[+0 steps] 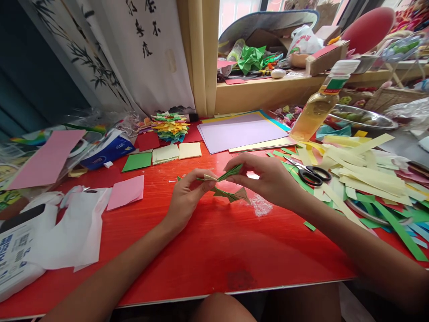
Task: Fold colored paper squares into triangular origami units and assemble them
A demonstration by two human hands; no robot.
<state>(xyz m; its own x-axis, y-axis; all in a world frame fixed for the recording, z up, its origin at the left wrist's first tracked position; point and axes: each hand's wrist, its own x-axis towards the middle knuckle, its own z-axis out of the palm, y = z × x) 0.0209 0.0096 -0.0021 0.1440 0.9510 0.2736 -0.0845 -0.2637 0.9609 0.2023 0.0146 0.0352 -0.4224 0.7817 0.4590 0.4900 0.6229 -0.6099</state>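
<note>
Over the middle of the red table [187, 250], both my hands hold one piece of folded paper work [231, 195], a chain of green and cream pointed folds. My left hand [189, 197] pinches its cream part between thumb and fingers. With thumb and forefinger, my right hand [259, 176] grips a green folded end tilted up to the right. The lower part of the chain hangs below my fingertips. Beyond my hands lie a green paper stack [136, 162] and cream paper squares [166, 154], near a pile of folded paper pieces [170, 127].
Black-handled scissors [313, 175] lie right of my right hand, beside heaped paper strips [372, 174]. A bottle of yellowish liquid [315, 112] stands behind them. Lilac sheets [241, 129] lie at the back. Pink paper [125, 192] and a wipes pack [20, 255] are at left.
</note>
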